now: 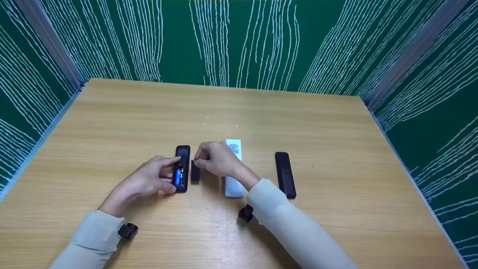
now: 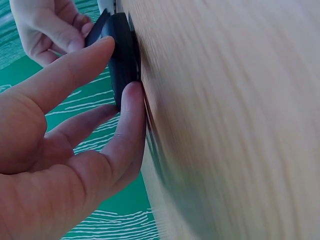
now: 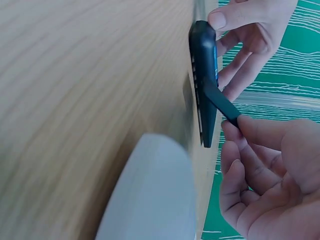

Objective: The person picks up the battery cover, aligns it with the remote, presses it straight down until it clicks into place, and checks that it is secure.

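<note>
A black remote control (image 1: pixel 184 160) lies back side up on the table, its battery compartment uncovered. Inside shows a blue battery (image 1: pixel 178 177), with bare metal contacts beside it. My left hand (image 1: pixel 151 175) grips the remote along its left side and near end; the left wrist view shows thumb and fingertips against its edges. The black battery cover (image 1: pixel 195 175) is pinched between thumb and index finger of my right hand (image 1: pixel 218 160), just right of the remote. In the right wrist view the cover (image 3: pixel 222 104) is tilted, its far end overlapping the remote's edge; contact is unclear.
A white remote control (image 1: pixel 234 189) lies partly beneath my right hand and wrist. Farther right is another black remote control (image 1: pixel 285 175). Small white specks (image 1: pixel 237 126) dot the wooden table (image 1: pixel 298 123) behind. Green, white-lined walls (image 1: pixel 179 45) enclose the table's back and sides.
</note>
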Action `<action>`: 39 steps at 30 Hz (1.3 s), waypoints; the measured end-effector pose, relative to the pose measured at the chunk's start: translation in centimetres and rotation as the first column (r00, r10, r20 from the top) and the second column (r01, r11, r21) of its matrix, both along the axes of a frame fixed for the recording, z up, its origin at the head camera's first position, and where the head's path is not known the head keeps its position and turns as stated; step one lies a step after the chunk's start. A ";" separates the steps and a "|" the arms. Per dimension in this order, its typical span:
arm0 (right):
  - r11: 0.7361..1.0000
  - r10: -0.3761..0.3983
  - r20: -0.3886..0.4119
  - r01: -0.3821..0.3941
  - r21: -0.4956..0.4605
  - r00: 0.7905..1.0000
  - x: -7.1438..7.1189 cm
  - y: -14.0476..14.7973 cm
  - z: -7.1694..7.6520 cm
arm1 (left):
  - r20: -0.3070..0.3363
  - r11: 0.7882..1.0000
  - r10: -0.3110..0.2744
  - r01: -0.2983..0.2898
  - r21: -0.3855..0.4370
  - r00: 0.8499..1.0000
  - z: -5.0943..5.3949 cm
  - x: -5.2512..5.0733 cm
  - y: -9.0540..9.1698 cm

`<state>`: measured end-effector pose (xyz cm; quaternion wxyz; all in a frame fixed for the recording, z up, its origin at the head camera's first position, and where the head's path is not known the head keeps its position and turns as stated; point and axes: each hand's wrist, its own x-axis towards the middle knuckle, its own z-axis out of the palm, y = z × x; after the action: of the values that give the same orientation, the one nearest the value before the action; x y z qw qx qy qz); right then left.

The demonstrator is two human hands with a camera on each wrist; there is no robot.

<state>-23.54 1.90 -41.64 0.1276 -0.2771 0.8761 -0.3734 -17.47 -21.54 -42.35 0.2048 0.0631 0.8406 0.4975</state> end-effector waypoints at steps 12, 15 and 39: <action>0.995 -0.044 0.022 0.046 -0.093 0.999 -0.1 -1.0 0.3 | -0.022 0.999 -0.035 0.035 0.008 0.999 0.1 -0.1 0.0; 0.993 -0.055 0.029 0.058 -0.102 0.998 -0.1 -1.1 0.3 | -0.027 0.999 -0.041 0.041 -0.003 0.999 0.2 -0.1 0.0; 0.987 -0.109 0.033 0.112 -0.117 0.993 0.3 -2.3 -0.2 | -0.045 0.998 -0.045 0.043 -0.044 0.998 0.1 -0.1 0.0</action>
<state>-23.28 -0.42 -41.89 0.1016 -0.2301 0.8646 -0.4351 -17.61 -21.58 -42.25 0.1976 0.0886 0.8539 0.4733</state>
